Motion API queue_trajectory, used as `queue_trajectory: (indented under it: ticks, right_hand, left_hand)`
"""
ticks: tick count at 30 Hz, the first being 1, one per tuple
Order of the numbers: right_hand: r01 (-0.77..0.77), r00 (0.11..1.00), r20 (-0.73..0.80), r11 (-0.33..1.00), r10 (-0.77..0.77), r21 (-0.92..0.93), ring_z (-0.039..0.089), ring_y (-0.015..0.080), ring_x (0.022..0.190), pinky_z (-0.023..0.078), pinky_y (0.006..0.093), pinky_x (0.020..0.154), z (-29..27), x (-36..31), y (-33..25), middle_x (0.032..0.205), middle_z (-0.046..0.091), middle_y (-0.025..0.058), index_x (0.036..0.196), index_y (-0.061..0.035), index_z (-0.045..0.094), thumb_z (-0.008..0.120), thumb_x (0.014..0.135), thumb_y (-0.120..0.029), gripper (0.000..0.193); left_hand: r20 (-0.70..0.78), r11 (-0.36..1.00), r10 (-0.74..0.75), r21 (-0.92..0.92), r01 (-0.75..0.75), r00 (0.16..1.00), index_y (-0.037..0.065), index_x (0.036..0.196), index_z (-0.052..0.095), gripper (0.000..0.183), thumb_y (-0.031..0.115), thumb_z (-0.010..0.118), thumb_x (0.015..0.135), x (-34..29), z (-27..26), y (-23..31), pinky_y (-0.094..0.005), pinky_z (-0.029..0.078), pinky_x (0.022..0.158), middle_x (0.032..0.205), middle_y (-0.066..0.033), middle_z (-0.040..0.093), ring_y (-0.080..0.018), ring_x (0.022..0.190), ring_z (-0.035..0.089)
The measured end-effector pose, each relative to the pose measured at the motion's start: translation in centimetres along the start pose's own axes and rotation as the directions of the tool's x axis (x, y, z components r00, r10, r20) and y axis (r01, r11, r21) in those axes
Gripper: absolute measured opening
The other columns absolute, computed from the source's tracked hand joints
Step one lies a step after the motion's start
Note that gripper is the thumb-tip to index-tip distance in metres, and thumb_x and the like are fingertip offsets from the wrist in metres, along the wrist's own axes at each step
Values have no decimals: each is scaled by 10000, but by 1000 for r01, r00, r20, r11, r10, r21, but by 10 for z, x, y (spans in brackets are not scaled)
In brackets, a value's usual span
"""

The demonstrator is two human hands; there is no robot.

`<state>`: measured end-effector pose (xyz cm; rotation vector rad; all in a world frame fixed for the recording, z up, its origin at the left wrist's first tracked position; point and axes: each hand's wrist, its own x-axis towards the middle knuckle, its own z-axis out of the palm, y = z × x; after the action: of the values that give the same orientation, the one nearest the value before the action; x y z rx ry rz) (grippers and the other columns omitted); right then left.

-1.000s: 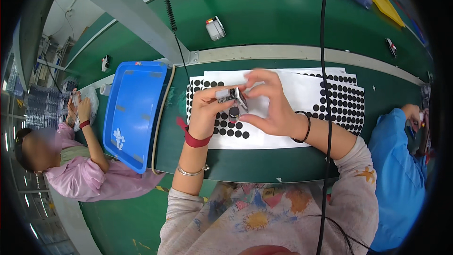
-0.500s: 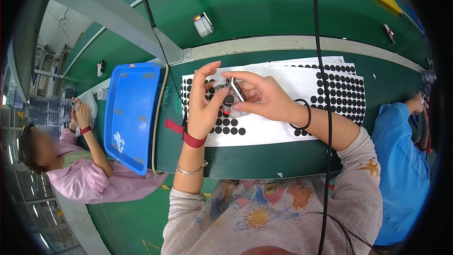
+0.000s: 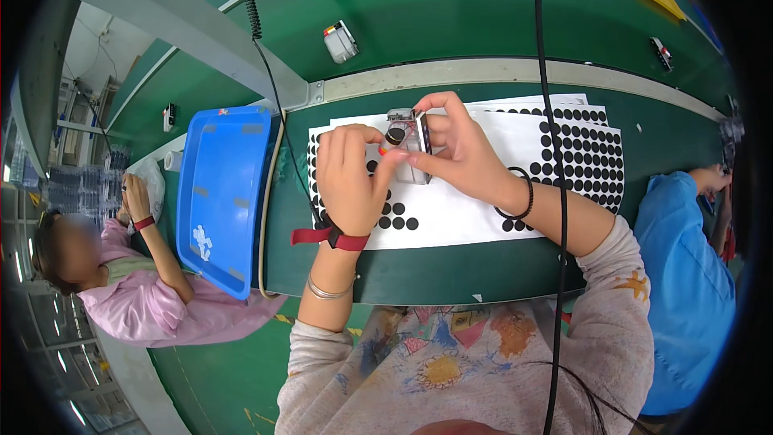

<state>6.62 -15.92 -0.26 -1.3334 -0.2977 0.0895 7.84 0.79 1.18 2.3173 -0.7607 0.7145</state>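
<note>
A small clear plastic device (image 3: 415,171) with a dark flat panel along one side is raised over a white sheet of black round dots (image 3: 459,213). My right hand (image 3: 471,153) is closed on its right side, fingers behind and thumb in front. On the device's left side is a round black-topped part (image 3: 394,136) with a bit of red below it. My left hand (image 3: 352,173) grips there with thumb and forefinger, its other fingers curled. Thin wires show inside the casing near its top. My fingers hide part of the device.
A blue tray (image 3: 187,193) with small white pieces stands at left. Similar devices lie beyond the rail, one clear-cased (image 3: 341,42). A black cable (image 3: 545,72) hangs in front of my right forearm. Co-workers sit on both sides, one in pink (image 3: 161,306), one in blue (image 3: 684,298).
The device has turned more upright and shifted slightly right. My left fingers, raised and spread before, have curled in, and the thumb and forefinger have moved to the black-topped part.
</note>
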Motion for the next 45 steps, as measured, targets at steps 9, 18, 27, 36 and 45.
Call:
queue_trajectory:
  ticks: [9, 18, 27, 36, 45]
  right_hand:
    - [-62, 979, 200, 989, 34, 132, 553, 105, 867, 451, 249, 724, 1, -1, 1, 1027, 587, 84, 1294, -65, 306, 557, 817, 42, 549]
    - [64, 986, 141, 979, -93, 193, 543, 106, 947, 438, 254, 803, 5, 0, 6, 1047, 577, 75, 1307, -61, 325, 527, 853, 14, 503]
    - [5, 990, 144, 1000, -1, -25, 585, 122, 881, 455, 264, 783, 1, -4, 1, 1014, 598, 95, 1318, -46, 340, 521, 838, 39, 520]
    - [166, 985, 67, 979, -159, -118, 599, 136, 878, 491, 296, 790, 3, -4, 4, 1033, 600, 112, 1259, -30, 430, 622, 795, -24, 502]
    - [204, 976, 94, 975, -196, -91, 598, 121, 855, 491, 271, 764, -1, -3, 0, 1003, 614, 91, 1159, -13, 511, 647, 777, -33, 405]
  left_hand:
    - [-134, 952, -52, -307, 8, 990, 19, 906, 528, 238, 90, 676, 733, -9, 2, -4, -305, 417, 708, 855, -82, 562, -202, 759, 508]
    - [27, 667, -365, -690, 281, 931, -4, 962, 538, 219, -33, 625, 764, -9, 6, -1, -294, 436, 822, 1026, -142, 582, -200, 945, 558]
    - [-60, 854, -306, -459, 246, 950, 4, 924, 636, 214, -14, 667, 713, -8, 5, 3, -289, 440, 807, 908, -127, 657, -212, 888, 611]
    - [-75, 926, -290, -276, 259, 954, 31, 993, 591, 274, 83, 678, 739, -8, 3, 16, -314, 405, 862, 943, -94, 652, -206, 967, 586]
    - [292, 374, -320, -835, 404, 901, 37, 1130, 544, 416, -27, 642, 730, -3, 0, 7, -326, 439, 903, 1226, -104, 465, -181, 1069, 498]
